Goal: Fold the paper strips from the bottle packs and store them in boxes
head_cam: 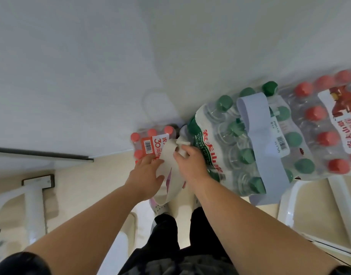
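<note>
A white paper strip [171,179] hangs in a loop between my hands, just above the floor by the wall. My left hand [146,174] grips its left side, and my right hand [190,163] pinches its crumpled upper end. Behind the strip sits a small red-capped bottle pack [149,139] with a red and white label. To its right lies a green-capped bottle pack [248,147] wrapped by a pale blue-grey strip [260,135]. Further right is a large red-capped bottle pack [325,126]. No box is in view.
A white wall [131,56] rises right behind the packs. A white stand [34,199] is on the floor at the left, and white plastic furniture [309,215] at the lower right. My legs and shoes [160,208] are below the strip.
</note>
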Tool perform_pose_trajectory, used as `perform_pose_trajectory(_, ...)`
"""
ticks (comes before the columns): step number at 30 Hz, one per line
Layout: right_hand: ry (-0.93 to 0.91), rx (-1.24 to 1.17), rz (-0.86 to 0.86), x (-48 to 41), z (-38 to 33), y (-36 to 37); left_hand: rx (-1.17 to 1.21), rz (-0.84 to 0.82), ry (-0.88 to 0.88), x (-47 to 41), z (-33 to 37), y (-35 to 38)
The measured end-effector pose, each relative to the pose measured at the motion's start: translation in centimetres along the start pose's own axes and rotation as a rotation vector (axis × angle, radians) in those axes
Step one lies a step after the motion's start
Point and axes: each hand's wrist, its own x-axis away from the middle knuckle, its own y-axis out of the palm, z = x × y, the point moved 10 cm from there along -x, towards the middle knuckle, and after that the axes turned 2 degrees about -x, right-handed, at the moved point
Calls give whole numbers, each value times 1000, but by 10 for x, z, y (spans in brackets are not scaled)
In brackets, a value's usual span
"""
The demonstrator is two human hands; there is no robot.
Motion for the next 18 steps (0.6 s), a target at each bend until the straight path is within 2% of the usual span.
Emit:
perform_pose_trajectory(4, -83, -36, -12, 32, -19, -12, 211, 91, -4, 13, 6, -33)
perform_pose_trajectory(10, -175, -156, -68, 81, -38, -42, 485, 237, 127, 52, 35, -91)
perform_pose_trajectory(13, -199, -141, -50, 96, -50, -53, 463, 309, 223, 68, 52, -116)
perform_pose_trajectory(18, -259, -181, -123, 125, -71, -60, 307, 250, 408, 90, 86, -129)
